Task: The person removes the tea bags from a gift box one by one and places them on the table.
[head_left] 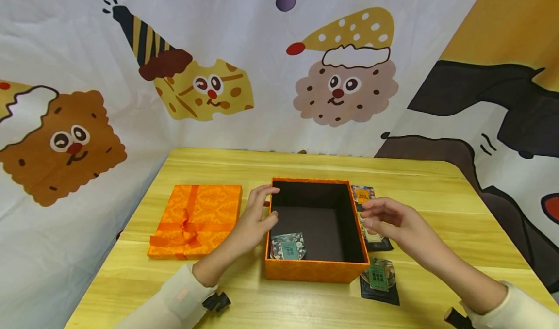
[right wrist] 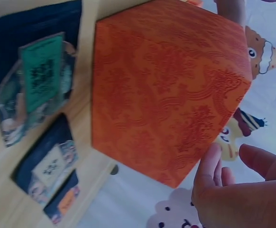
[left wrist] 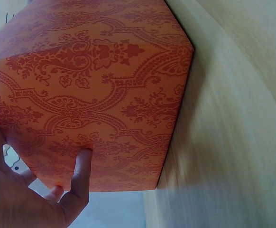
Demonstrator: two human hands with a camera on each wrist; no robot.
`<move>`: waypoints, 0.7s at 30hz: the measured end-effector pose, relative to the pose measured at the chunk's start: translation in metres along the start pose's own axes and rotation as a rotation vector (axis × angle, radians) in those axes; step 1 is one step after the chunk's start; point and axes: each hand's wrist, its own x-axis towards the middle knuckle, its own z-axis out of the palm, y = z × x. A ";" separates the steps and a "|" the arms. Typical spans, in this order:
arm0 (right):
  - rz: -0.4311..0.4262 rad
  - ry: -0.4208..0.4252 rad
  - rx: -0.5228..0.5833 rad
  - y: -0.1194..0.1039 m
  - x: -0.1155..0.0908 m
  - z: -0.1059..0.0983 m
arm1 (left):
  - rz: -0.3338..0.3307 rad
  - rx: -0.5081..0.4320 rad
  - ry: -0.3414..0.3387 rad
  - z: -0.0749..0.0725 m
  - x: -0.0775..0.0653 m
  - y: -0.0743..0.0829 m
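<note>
An open orange box [head_left: 311,272] with a dark inside stands on the table. In its near left corner lies a small packet [head_left: 289,249] with a teal label. My left hand [head_left: 251,222] is at the box's left wall, thumb and forefinger over the rim; in the left wrist view a finger [left wrist: 82,168] touches the patterned outside. My right hand [head_left: 399,224] hovers by the right wall, fingers loosely bent, holding nothing. Beneath and beyond it lie two packets, one with an orange label [head_left: 362,194] and one with a pale label [head_left: 374,236]. A green-labelled packet [head_left: 379,280] lies nearer me.
The orange lid [head_left: 218,203], tied with a ribbon bow [head_left: 185,229], lies left of the box on the wooden table [head_left: 279,304]. A cartoon-printed cloth [head_left: 266,130] hangs behind the table and along its sides.
</note>
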 end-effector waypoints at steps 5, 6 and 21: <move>-0.001 -0.021 0.003 -0.010 0.007 0.007 | -0.001 0.007 0.001 0.000 0.000 0.000; -0.002 -0.028 0.003 -0.012 0.009 0.009 | -0.001 0.012 0.003 0.000 0.000 0.000; 0.025 -0.181 0.025 -0.029 0.043 0.046 | 0.030 0.003 0.002 0.000 -0.001 0.000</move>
